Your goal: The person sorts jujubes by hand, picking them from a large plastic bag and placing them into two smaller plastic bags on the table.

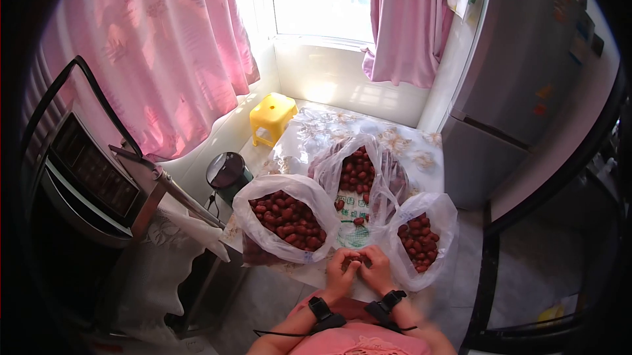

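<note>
Close together at the table's front edge, my left hand (342, 271) and my right hand (376, 271) meet with fingers curled and tips touching. Between them shows a small dark red jujube (356, 259), mostly covered by the fingers. To the left is an open white plastic bag (324, 200) full of red jujubes (286, 222). Behind my hands a larger clear bag (322, 165) lies open, with jujubes (357, 172) heaped at its far end and a few loose on its green-printed plastic. On the right stands a smaller bag (447, 223) of jujubes (418, 243).
A floral cloth covers the table (421, 151). Beyond its left side are a yellow stool (272, 115) and a dark round bin-like container (227, 174). A microwave-like appliance (92, 170) stands far left; a grey refrigerator (507, 72) rises at right. Black bands circle both wrists.
</note>
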A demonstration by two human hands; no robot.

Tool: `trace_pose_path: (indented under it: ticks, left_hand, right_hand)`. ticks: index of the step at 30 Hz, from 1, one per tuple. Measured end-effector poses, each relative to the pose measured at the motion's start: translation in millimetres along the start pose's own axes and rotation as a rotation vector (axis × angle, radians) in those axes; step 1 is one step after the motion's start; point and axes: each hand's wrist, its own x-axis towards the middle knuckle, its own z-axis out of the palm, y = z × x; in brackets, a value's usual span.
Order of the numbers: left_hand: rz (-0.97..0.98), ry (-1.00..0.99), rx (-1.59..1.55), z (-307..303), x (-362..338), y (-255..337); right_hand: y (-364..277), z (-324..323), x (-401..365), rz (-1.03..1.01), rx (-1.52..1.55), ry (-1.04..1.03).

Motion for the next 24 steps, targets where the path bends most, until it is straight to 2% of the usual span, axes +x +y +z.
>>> trace_pose_path:
  ticks: [5, 7, 8, 12, 14, 16, 21, 24]
  left_hand:
    - [0.028, -0.05, 0.019, -10, -2, 39]
    - [0.102, 0.04, -0.069, -20, 3, 59]
    - [0.104, 0.039, -0.066, -28, 7, 71]
    - [0.327, 0.232, 0.017, -61, 28, 122]
    - [0.387, 0.263, 0.141, -81, 35, 128]
    - [0.399, 0.291, 0.396, -96, 37, 135]
    - [0.479, 0.311, 0.568, -106, 35, 150]
    - [0.46, 0.298, 0.683, -112, 37, 156]
  right_hand:
    - [-1, 1, 0, 0.033, 0.04, -0.021]
    - [-4, 0, 1, 0.02, 0.012, -0.017]
    - [-5, -1, 1, 0.008, -0.017, -0.013]
    - [-6, 0, 0, 0.0, 0.015, 0.002]
    - [-3, 1, -1, -0.006, 0.009, 0.012]
    - [-2, 2, -3, -0.011, 0.009, 0.014]
    - [-1, 1, -6, -0.033, 0.008, 0.019]
    - [-5, 0, -5, -0.02, 0.021, 0.01]
